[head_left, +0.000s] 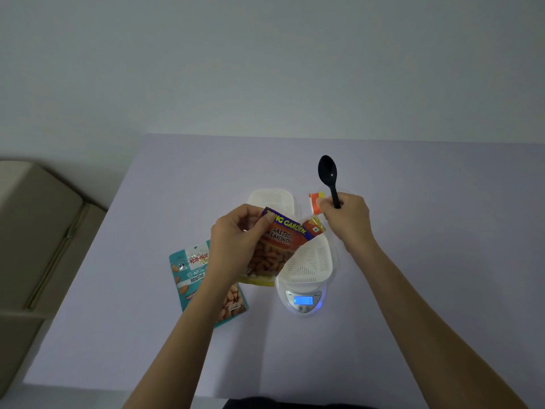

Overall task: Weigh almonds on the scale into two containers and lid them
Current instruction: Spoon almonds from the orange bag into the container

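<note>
- Almond packet [280, 246] hangs between both hands, over the container [309, 261] on the scale [303, 301]; the left hand [236, 240] pinches its top edge.
- Right hand [348, 216] grips a spoon [327, 172], seemingly also a torn strip [316, 202].
- Likely light, crinkly and slippery; best held near the opening.

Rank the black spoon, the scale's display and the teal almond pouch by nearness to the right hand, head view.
1. Black spoon: gripped in the right hand.
2. Scale's display: toward the person from that hand.
3. Teal almond pouch: far across, on the left.
</note>
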